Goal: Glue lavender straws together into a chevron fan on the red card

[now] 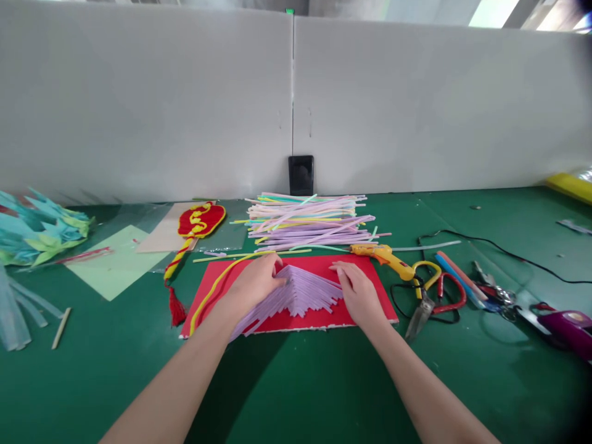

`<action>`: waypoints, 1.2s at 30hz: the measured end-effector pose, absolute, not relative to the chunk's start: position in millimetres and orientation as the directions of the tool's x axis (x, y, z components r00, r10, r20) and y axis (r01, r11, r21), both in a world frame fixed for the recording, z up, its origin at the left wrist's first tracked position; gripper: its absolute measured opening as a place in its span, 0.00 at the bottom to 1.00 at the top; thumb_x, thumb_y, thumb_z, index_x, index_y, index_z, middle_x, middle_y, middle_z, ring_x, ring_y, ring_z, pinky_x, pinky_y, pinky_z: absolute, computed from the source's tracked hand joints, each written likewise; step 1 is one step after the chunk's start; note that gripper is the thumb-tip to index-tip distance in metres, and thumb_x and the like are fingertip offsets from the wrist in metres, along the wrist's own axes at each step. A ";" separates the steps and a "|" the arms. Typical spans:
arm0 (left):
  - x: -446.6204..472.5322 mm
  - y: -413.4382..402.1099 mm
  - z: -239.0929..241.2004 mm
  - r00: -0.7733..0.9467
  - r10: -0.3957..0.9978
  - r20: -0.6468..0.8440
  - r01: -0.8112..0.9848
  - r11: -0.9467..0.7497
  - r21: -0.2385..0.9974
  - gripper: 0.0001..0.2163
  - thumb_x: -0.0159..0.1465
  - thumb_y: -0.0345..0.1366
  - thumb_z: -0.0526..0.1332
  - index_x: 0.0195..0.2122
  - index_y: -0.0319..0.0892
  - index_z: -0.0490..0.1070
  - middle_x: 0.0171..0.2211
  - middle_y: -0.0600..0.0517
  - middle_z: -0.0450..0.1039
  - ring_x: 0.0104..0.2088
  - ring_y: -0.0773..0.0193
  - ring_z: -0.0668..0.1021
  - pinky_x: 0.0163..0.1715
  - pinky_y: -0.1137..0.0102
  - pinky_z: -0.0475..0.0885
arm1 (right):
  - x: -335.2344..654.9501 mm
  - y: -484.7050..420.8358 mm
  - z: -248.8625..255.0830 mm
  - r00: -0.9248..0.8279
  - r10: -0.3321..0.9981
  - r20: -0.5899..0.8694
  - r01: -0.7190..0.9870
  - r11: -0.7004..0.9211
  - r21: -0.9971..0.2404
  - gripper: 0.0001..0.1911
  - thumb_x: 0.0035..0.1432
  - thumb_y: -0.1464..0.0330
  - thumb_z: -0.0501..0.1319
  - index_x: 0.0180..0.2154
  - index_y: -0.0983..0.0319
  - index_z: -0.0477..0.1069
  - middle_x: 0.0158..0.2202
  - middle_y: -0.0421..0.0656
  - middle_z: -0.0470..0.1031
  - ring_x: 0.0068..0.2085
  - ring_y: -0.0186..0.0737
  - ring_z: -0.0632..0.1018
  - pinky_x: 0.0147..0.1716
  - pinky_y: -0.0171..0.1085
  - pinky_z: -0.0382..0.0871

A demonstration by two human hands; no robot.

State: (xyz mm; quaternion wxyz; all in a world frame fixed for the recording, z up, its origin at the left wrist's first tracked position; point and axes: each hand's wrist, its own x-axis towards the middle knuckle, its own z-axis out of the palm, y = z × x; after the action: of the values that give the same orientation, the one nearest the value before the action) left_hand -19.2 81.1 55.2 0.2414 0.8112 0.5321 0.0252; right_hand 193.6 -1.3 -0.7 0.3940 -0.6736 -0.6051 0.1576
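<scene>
A chevron of lilac pipe cleaners (296, 290), laid side by side and bent at a central peak, lies on a red board (379, 299) with a ragged pale front edge. My left hand (261, 277) rests at its left slope, thumb and fingers apart, covering part of that side. At the right end, my right hand (358, 290) touches the strips with its fingers stretched forward. Neither hand appears to grip anything. A yellow pipe cleaner (210, 293) curves over the board's left part, passing close to my left hand.
Behind the board lies a pile of pastel pipe cleaners (309, 222). To the right are a yellow glue gun (386, 258), scissors (420, 317) and a black cord (499, 246). A red fan-shaped ornament (201, 221) lies left. A black phone (301, 176) leans against the partition (148, 105).
</scene>
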 end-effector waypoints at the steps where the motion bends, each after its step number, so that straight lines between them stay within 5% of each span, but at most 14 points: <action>1: -19.9 82.6 52.7 0.439 0.872 -0.218 0.843 -0.316 0.435 0.11 0.56 0.39 0.60 0.40 0.45 0.67 0.40 0.50 0.74 0.40 0.57 0.76 0.33 0.68 0.68 | 193.5 -1.3 0.3 0.216 0.940 0.265 0.681 0.050 -0.731 0.17 0.64 0.65 0.46 0.41 0.61 0.72 0.45 0.48 0.75 0.49 0.43 0.73 0.52 0.44 0.64; 7: -21.9 85.1 50.5 0.459 0.862 -0.217 0.816 -0.311 0.487 0.09 0.54 0.41 0.61 0.33 0.44 0.67 0.39 0.49 0.74 0.39 0.58 0.76 0.35 0.68 0.68 | 192.0 -2.6 4.0 0.201 0.961 0.192 0.641 0.019 -0.767 0.15 0.62 0.63 0.50 0.42 0.60 0.72 0.41 0.47 0.77 0.45 0.44 0.76 0.47 0.43 0.67; 19: -20.2 84.0 77.6 0.554 0.807 -0.205 0.599 -0.215 0.772 0.17 0.53 0.37 0.62 0.45 0.43 0.68 0.41 0.50 0.73 0.43 0.59 0.75 0.42 0.67 0.68 | 190.1 -6.2 17.7 0.037 0.999 0.031 0.374 0.015 -0.928 0.11 0.54 0.61 0.61 0.35 0.61 0.74 0.35 0.42 0.78 0.38 0.38 0.77 0.40 0.37 0.70; 26: -16.2 77.1 92.4 0.567 0.810 -0.147 0.620 -0.302 0.724 0.11 0.58 0.42 0.58 0.34 0.41 0.73 0.34 0.52 0.75 0.36 0.59 0.75 0.37 0.69 0.67 | 183.3 -7.3 19.3 0.076 0.996 0.036 0.182 0.022 -0.983 0.14 0.49 0.61 0.65 0.36 0.62 0.73 0.36 0.43 0.78 0.38 0.39 0.78 0.40 0.38 0.71; 36: -20.9 80.3 93.4 0.454 0.889 -0.069 0.637 -0.269 0.722 0.10 0.58 0.41 0.59 0.35 0.42 0.75 0.36 0.53 0.76 0.37 0.60 0.75 0.38 0.69 0.68 | 190.6 -4.3 17.5 0.176 0.983 0.050 0.135 0.026 -0.990 0.14 0.52 0.58 0.62 0.34 0.61 0.74 0.34 0.43 0.78 0.38 0.39 0.77 0.39 0.37 0.71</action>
State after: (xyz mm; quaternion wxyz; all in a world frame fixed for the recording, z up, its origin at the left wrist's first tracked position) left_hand -20.9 80.3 93.4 0.3522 0.7763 0.4912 0.1787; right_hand 190.6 -4.3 17.5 0.5180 -0.5653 -0.4946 0.4092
